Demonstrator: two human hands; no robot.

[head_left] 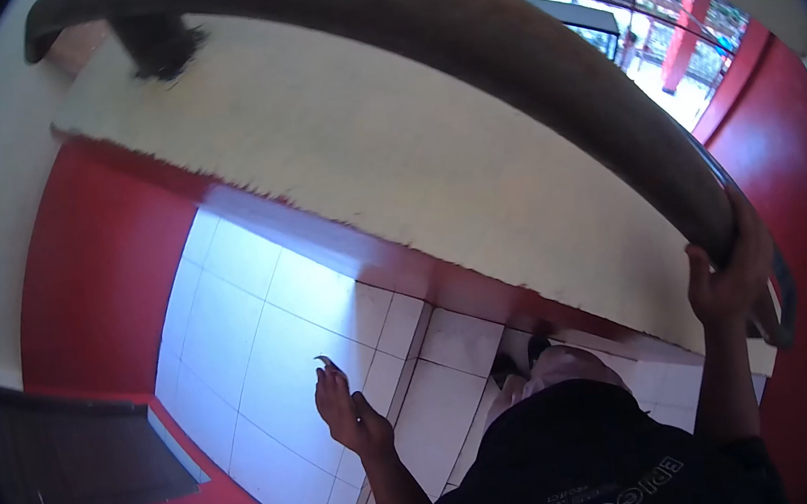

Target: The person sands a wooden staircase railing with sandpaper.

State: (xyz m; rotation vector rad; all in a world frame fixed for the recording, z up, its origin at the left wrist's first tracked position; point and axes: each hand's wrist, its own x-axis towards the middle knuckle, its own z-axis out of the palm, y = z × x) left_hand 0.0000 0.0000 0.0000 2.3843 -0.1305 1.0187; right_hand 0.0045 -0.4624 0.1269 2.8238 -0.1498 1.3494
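My right hand (733,272) is wrapped round the brown handrail (500,49), its thumb on one side and its fingers on the other. The handrail curves across the top of the view, over a cream wall. Away from the rail, my left hand (348,415) is held above the pale tiled floor. Its fingers are together and bent, and a small, thin curved thing (324,360) shows at the fingertips. What that is, I cannot make out.
White tiled steps (447,357) drop beside a cream and red wall (362,156). My feet (517,359) are on the tiles. A dark panel (84,442) is at the lower left. Outdoors, a red post (685,41) shows at the upper right.
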